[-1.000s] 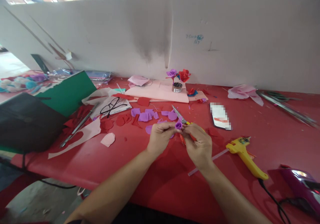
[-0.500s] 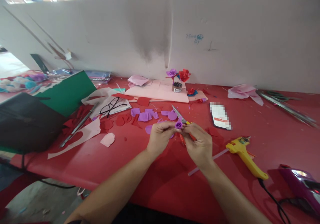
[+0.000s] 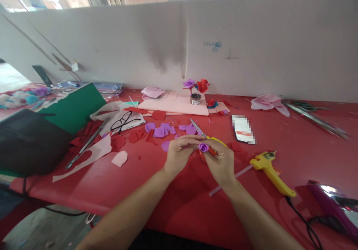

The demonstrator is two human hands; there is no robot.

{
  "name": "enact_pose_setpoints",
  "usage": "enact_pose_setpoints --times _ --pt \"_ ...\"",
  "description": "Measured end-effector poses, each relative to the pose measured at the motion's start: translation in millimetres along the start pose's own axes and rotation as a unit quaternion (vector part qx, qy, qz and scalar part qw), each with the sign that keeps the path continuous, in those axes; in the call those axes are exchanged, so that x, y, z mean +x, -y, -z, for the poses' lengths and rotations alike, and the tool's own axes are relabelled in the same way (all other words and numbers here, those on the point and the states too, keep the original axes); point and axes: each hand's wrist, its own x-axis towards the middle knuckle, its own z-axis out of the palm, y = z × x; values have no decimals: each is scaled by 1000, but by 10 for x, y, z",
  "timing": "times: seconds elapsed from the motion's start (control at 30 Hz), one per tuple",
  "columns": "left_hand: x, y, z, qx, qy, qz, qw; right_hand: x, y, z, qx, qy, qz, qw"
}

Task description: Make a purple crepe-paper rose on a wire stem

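A small purple paper rose (image 3: 203,147), rolled into a spiral, sits between my two hands with its top facing me. My right hand (image 3: 222,162) pinches it from the right. From the left, my left hand (image 3: 179,155) closes its fingers on the flower's edge; its fingertips are partly hidden. Just behind the hands lie scissors (image 3: 198,127) with yellow handles, partly covered by my fingers. Loose purple paper petals (image 3: 160,132) and red paper petals (image 3: 136,135) are spread on the red table (image 3: 179,205) beyond my left hand.
To the right are a phone (image 3: 242,129), a yellow glue gun (image 3: 272,173) with a glue stick, and a purple device (image 3: 332,201). Farther back stands a tape roll (image 3: 195,99) with paper flowers. Eyeglasses (image 3: 123,121) and a green board (image 3: 75,106) lie left.
The rose has turned so its spiral top faces me more, and it sits slightly lower between my fingers. The whole view has shifted a little.
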Motion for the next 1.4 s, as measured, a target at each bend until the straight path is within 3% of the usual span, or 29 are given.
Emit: enact_pose_setpoints --times 0.5,0.8,1.1,1.4 --pt "42 -40 10 35 -36 12 999 -8 6 25 -26 4 20 999" --pt "41 -5 24 105 40 -28 993 17 62 29 88 20 -11 996" --pt "-7 33 -43 27 19 44 998 3 33 40 116 20 -53 992" --pt "-31 87 -30 -47 -24 54 997 16 120 27 193 24 -87 977"
